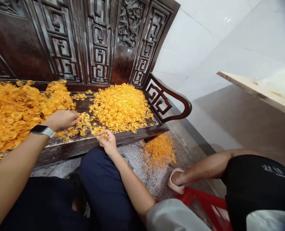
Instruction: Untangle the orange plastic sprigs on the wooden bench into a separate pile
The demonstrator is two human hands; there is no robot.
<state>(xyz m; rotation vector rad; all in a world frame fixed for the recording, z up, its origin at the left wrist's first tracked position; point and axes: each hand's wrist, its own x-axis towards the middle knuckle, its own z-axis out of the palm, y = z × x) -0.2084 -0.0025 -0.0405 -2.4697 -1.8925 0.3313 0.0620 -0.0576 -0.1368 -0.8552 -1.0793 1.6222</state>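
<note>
My left hand (63,120), a watch on its wrist, reaches over the dark wooden bench. Its fingers are curled, with the tips at some loose yellow plastic pieces (84,123); what they grip is hidden. At the bench's front edge, my right hand (108,143) pinches a small yellow plastic piece (105,136) between thumb and fingers. Left of my left hand lies a big heap of tangled, branching yellow-orange plastic pieces (12,112). Beyond my right hand, a mound of small, separate yellow plastic pieces (123,107) covers the bench's right end.
The carved bench back (99,41) and curved armrest (187,107) bound the seat. Orange stringy scraps (160,150) are piled on the floor. Another person's leg (205,166) is at the right, beside a red plastic stool (205,200). A wooden board (258,93) juts in at upper right.
</note>
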